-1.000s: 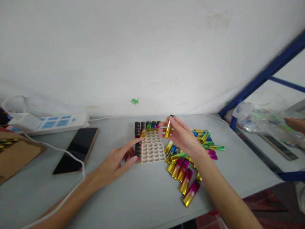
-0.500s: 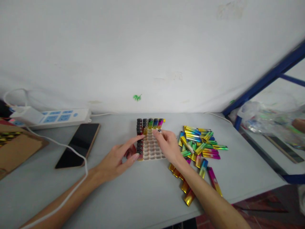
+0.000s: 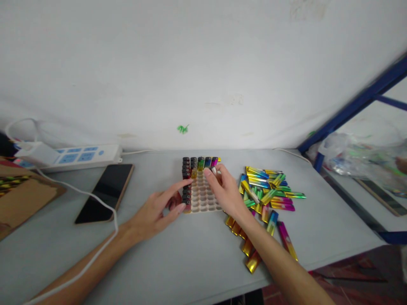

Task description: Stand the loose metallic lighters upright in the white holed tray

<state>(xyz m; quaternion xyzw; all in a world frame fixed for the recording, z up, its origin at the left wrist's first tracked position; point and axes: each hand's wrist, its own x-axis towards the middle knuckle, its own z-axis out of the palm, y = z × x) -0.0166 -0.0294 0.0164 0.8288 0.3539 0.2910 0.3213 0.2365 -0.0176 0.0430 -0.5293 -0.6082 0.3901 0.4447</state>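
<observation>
A pale tray (image 3: 203, 199) with rows of holes lies on the table in front of me. Black-topped lighters (image 3: 186, 180) stand upright along its left side, and several more with shiny coloured bodies (image 3: 207, 162) fill its back row. My left hand (image 3: 160, 208) rests at the tray's left side, forefinger and thumb stretched apart and touching the lighters there. Over the right back part of the tray, my right hand (image 3: 224, 188) is closed in a pinch around a lighter (image 3: 214, 170); only a small light-coloured part of it shows between the fingers.
Loose metallic lighters (image 3: 269, 195) lie in a heap right of the tray, some under my right forearm. A phone (image 3: 104, 192), a power strip (image 3: 85, 156) and a cardboard box (image 3: 28, 195) are at left. A white cable (image 3: 115, 220) crosses my left forearm. Blue frame (image 3: 349, 112) stands right.
My right hand has shifted slightly, its fingers now higher at the tray's right back edge, with a light-coloured bit showing between them. My left hand stays in place.
</observation>
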